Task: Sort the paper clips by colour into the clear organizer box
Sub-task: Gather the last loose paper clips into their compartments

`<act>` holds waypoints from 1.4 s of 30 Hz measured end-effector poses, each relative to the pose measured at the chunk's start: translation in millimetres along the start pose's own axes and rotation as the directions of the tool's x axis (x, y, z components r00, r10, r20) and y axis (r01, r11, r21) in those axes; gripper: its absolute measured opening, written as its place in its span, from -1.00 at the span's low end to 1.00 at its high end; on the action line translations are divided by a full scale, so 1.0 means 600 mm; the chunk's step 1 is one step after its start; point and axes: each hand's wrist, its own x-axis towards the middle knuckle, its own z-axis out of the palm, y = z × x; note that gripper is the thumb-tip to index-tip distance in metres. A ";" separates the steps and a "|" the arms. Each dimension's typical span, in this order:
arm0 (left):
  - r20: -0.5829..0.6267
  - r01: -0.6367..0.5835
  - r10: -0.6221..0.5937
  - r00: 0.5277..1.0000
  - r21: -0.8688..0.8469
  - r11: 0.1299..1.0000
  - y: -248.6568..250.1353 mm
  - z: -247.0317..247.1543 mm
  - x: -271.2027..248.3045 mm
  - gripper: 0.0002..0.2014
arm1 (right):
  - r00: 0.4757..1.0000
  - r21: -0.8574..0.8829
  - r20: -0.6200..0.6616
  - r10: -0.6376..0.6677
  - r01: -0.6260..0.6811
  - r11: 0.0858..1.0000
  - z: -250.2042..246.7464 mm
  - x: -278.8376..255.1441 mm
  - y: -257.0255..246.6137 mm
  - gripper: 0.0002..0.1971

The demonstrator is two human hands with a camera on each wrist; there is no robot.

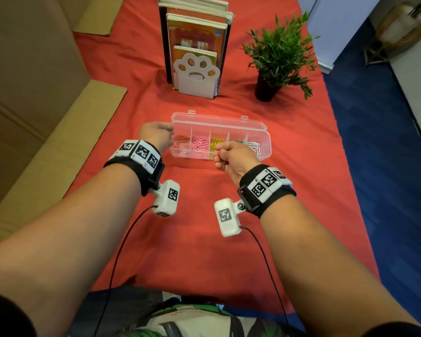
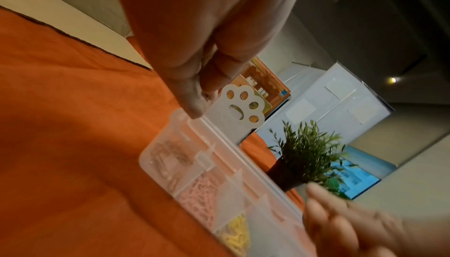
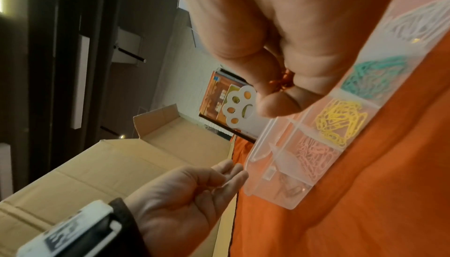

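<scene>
The clear organizer box [image 1: 219,118] lies open on the red cloth, its lid tipped back. From left to right its compartments hold red clips [image 1: 181,139], pink clips [image 1: 199,145], yellow clips [image 1: 214,143], green clips [image 1: 239,142] and white clips [image 1: 256,146]. My left hand [image 1: 156,135] is at the box's left end, fingers fairly straight, one fingertip [image 2: 193,110] touching the corner of the box [image 2: 146,158]. My right hand [image 1: 229,155] hovers as a fist at the box's front edge, before the yellow and green compartments. It pinches a few red paper clips [image 3: 283,81] between thumb and fingers.
A paw-shaped bookend [image 1: 196,69] with books stands behind the box, and a potted plant [image 1: 277,57] is at the back right. Cardboard boxes [image 1: 34,113] line the left side. The table's right edge drops to blue floor [image 1: 387,178].
</scene>
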 end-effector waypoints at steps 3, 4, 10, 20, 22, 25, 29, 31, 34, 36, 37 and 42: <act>0.007 -0.094 0.094 0.996 0.117 0.989 -0.015 -0.009 -0.013 -0.65 | 0.999 -0.061 0.006 -0.048 0.049 0.997 0.031 0.023 -0.006 -0.67; -0.002 -0.140 0.143 0.990 0.172 0.975 -0.017 -0.014 -0.014 -0.69 | 0.998 -0.076 0.010 -0.057 0.058 0.995 0.044 0.033 -0.008 -0.67; 0.010 -0.190 0.205 0.979 0.419 0.888 -0.043 -0.029 0.002 -0.62 | 0.991 -0.203 -0.008 -0.137 0.133 0.970 0.121 0.080 -0.029 -0.64; 0.096 -0.027 0.010 0.995 0.180 0.983 -0.051 -0.033 0.024 -0.61 | 0.995 -0.449 0.051 -0.085 0.098 0.888 0.143 0.092 -0.057 -0.65; 0.090 0.002 -0.016 0.996 0.151 0.989 -0.051 -0.029 0.026 -0.63 | 0.987 -0.483 -0.026 -0.157 0.125 0.867 0.126 0.090 -0.059 -0.63; 0.072 0.050 -0.059 0.996 0.109 0.993 -0.047 -0.025 0.025 -0.62 | 0.909 -0.657 -0.141 -0.392 0.210 0.724 0.059 0.081 -0.067 -0.60; 0.049 0.077 -0.081 0.995 0.082 0.994 -0.048 -0.021 0.026 -0.60 | 0.804 -0.778 -0.400 -0.440 -0.043 0.627 -0.070 0.090 -0.072 -0.57; 0.035 0.077 -0.080 0.996 0.076 0.994 -0.048 -0.019 0.024 -0.60 | 0.827 -0.712 -0.478 -0.296 -0.168 0.682 -0.117 0.100 -0.071 -0.53; 0.002 0.070 -0.070 0.998 0.083 0.994 -0.046 -0.016 0.022 -0.62 | 0.907 -0.647 -0.400 -0.133 -0.177 0.742 -0.149 0.109 -0.071 -0.55; -0.011 0.064 -0.063 0.998 0.090 0.994 -0.046 -0.014 0.020 -0.63 | 0.926 -0.610 -0.363 -0.101 -0.154 0.777 -0.156 0.114 -0.067 -0.59; -0.014 0.062 -0.061 0.998 0.096 0.993 -0.046 -0.014 0.020 -0.64 | 0.925 -0.550 -0.366 -0.097 -0.132 0.824 -0.158 0.116 -0.062 -0.57; -0.039 0.086 -0.083 0.996 0.085 0.993 -0.041 -0.011 0.016 -0.65 | 0.932 -0.174 -0.351 -0.090 0.030 0.984 -0.169 0.116 -0.041 -0.30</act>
